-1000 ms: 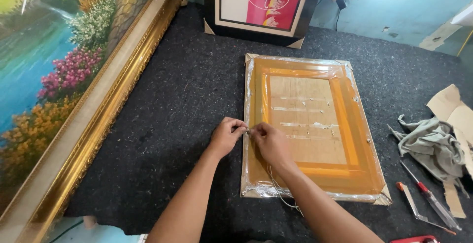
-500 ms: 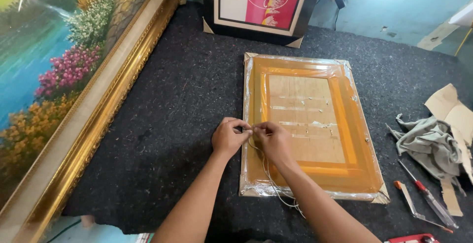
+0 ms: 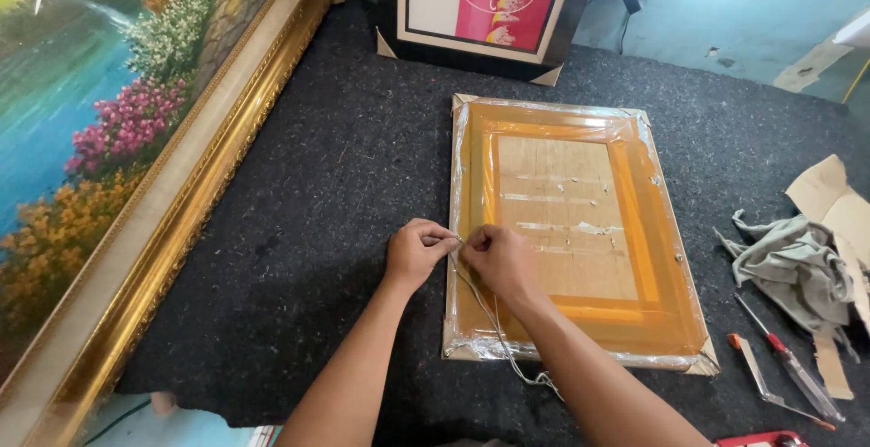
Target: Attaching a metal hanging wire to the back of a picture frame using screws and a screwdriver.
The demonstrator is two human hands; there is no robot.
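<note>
Against the left edge of a plastic-wrapped orange picture frame (image 3: 580,230) lying back-up on the dark speckled carpet (image 3: 344,166), both hands meet fingertip to fingertip. Left hand (image 3: 415,252) rests on the carpet just outside that edge, its fingers curled and pinched together on the end of a thin pale wire (image 3: 494,320). Right hand (image 3: 500,261) lies on the frame's back just inside the same edge, its fingers likewise bunched and pinching the wire where it meets the left hand's fingertips. From the pinch, the wire trails down toward the wrists, crosses the frame's near edge beside the right forearm and ends in a small loose tangle on the carpet.

Left of the left fingers, carpet runs open as far as the gilded moulding of a large landscape painting (image 3: 109,184) that stands slanting along that side. Beyond the fingers, past the frame's far edge, a black-framed red and white picture (image 3: 489,3) leans upright, apart from the frame. Right of the right fingers lies the frame's brown backing board, then its right edge, then a strip of bare carpet before a crumpled grey cloth (image 3: 788,266), torn cardboard pieces (image 3: 834,202) and a red-handled screwdriver (image 3: 784,361) with another small tool (image 3: 752,374) beside it.
</note>
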